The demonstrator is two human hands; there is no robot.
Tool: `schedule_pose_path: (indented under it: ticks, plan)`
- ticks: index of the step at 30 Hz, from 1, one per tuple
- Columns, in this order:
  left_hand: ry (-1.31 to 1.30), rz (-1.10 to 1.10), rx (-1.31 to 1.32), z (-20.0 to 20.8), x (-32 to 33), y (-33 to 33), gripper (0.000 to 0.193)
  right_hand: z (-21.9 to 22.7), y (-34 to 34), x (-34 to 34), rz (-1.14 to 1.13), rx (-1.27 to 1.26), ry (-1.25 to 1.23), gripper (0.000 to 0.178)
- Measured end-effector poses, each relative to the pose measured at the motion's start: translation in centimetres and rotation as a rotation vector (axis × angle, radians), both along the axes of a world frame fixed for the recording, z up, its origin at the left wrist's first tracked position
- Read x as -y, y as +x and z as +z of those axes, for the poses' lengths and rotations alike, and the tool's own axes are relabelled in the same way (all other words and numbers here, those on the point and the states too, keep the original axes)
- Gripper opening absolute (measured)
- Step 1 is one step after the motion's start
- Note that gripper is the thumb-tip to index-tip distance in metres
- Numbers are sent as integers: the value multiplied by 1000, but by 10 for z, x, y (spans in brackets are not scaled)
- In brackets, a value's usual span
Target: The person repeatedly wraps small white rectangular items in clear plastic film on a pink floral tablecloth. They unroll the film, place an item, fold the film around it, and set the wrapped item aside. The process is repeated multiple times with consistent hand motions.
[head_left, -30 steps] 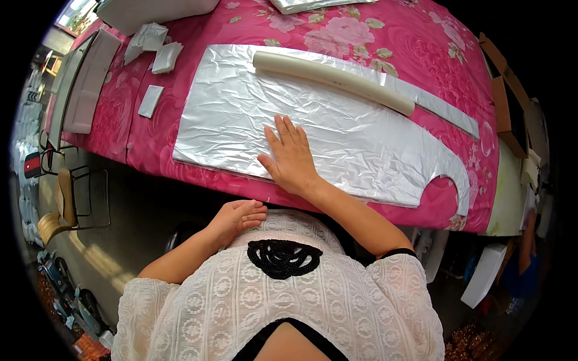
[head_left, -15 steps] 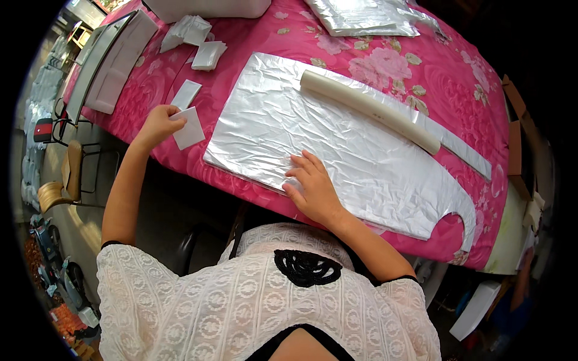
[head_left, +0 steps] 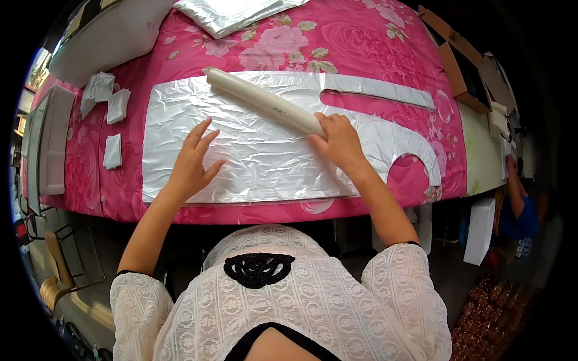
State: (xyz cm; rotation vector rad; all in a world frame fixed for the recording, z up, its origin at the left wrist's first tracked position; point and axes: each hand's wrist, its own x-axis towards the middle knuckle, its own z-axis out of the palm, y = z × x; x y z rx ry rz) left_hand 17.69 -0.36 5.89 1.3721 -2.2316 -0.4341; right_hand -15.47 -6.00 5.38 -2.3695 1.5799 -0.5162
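Observation:
A stack of thin, shiny white plastic sheets (head_left: pixel 241 168) lies flat on the table, with a long strip and a curved cut-out at its right end. Slanting across its upper part is a pale off-white tube (head_left: pixel 265 103). My right hand (head_left: pixel 342 143) has its thumb and fingers closed on the tube's near right end. Over the left part of the stack, my left hand (head_left: pixel 194 157) is open with spread fingers and holds nothing. A folded white packet (head_left: pixel 112 151) lies left of the stack, and several more folded packets (head_left: pixel 98 90) are behind it.
A pink floral cloth (head_left: pixel 361 45) covers the table. More plastic sheets (head_left: pixel 232 13) lie at the back. White foam boxes (head_left: pixel 120 37) stand at the left. Open cardboard boxes (head_left: pixel 462 77) are at the right, where another person's arm (head_left: pixel 515 186) shows. A chair (head_left: pixel 57 265) stands at lower left.
My left hand has let go of the white packet and moved right over the sheets. My right hand has gone from the sheets to the tube's end. The view has turned right.

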Motion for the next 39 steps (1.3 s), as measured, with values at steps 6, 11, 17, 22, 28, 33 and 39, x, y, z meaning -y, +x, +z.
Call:
schedule_pose_path:
  ticks: [6, 11, 17, 22, 28, 33, 39]
  plan:
    - [36, -140, -178, -34, -13, -117, 80, -28, -13, -68, 174, 130, 72, 54]
    - [44, -184, -43, -22, -15, -157, 68, -50, -139, -41, -261, -106, -139, 50]
    - [23, -324, -15, -20, -28, -194, 59, -61, -285, -50, -786, -213, -321, 32]
    - [21, -343, 34, -15, -27, -200, 58, -20, -241, -54, -786, -163, -368, 15]
    - [215, -261, -429, -6, -28, -195, 56, 19, -78, -62, -361, 540, -158, 13]
    - [960, 22, -979, 3, -11, -190, 36, 31, 14, -102, 35, 503, 40, 21]
    - [1086, 73, -943, -6, -12, -140, 23, 37, 39, -117, 213, 638, 213, 29]
